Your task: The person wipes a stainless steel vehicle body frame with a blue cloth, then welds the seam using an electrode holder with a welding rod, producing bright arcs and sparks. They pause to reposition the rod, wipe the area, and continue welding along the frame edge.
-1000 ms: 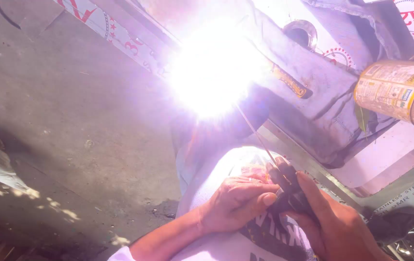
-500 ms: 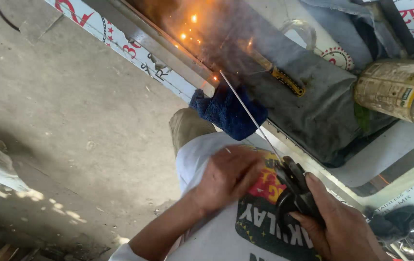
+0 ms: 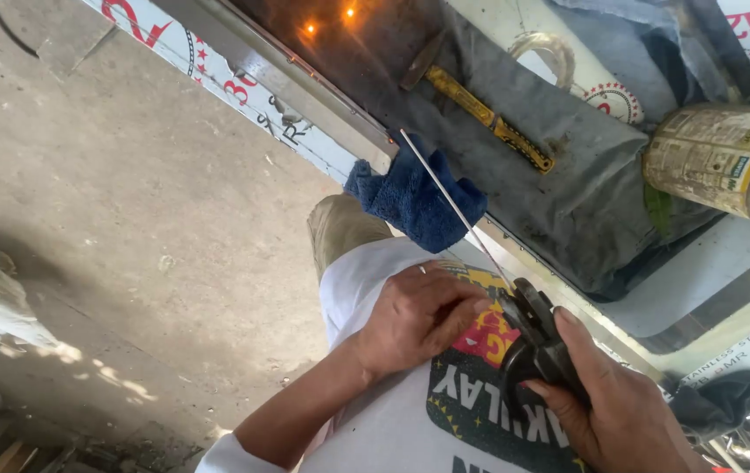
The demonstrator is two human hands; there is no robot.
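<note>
The holder (image 3: 537, 346) is gripped in the right hand (image 3: 611, 403), fingers closed round its handles. The rod (image 3: 454, 206) is clamped in its jaws and runs up-left in a straight line — tip by the steel bar (image 3: 305, 92) and blue cloth (image 3: 414, 197). The left hand (image 3: 414, 315) is curled, fingertips touching the rod's base just beside the jaws — the nearer hand to the rod; whether it's pinched can't be told. Hammer (image 3: 480, 105) lies further up-right, approx. crosswise to the rod

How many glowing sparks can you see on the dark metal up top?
2. One orange spark sits left on the dark sheet; the other spark glows right of it, near the top edge. More may lie beyond the frame.
</note>
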